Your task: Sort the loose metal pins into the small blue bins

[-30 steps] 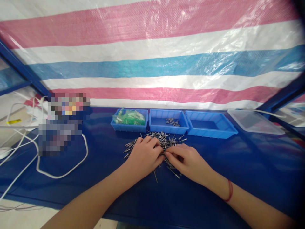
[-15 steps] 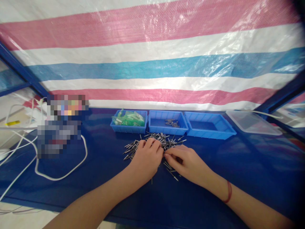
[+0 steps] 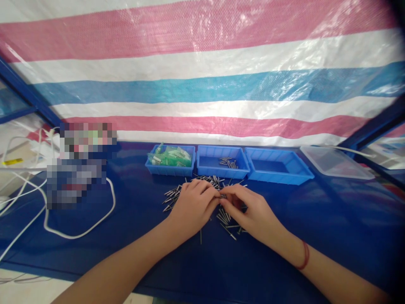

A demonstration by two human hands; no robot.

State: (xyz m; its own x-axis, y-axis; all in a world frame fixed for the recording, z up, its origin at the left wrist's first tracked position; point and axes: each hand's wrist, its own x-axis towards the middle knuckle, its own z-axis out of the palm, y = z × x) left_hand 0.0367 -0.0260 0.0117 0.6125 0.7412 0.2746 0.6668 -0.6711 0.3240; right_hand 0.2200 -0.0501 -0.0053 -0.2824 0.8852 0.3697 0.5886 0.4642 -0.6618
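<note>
Loose metal rivets [image 3: 171, 196] lie in a pile on the blue table, around and partly beneath both hands. My left hand [image 3: 196, 203] is closed over the middle of the pile, its thumb and forefinger meeting the fingertips of the other hand. My right hand [image 3: 248, 207] pinches a small metal rivet [image 3: 223, 196] at that meeting point. More rivets [image 3: 224, 216] spread just below the fingers. Behind the pile, a blue bin [image 3: 223, 171] holds a few rivets, and the left bin [image 3: 171, 170] holds green plastic bags.
A third blue bin [image 3: 278, 176] stands right of the others, beside a clear plastic lid [image 3: 337, 162]. A white cable [image 3: 79, 236] loops over the table [image 3: 133, 236] at left, near blurred items. A striped sheet [image 3: 202, 90] hangs behind.
My left hand has turned slightly and its thumb has come to my right fingertips. The right fingers have risen a little, and a rivet now shows between the hands.
</note>
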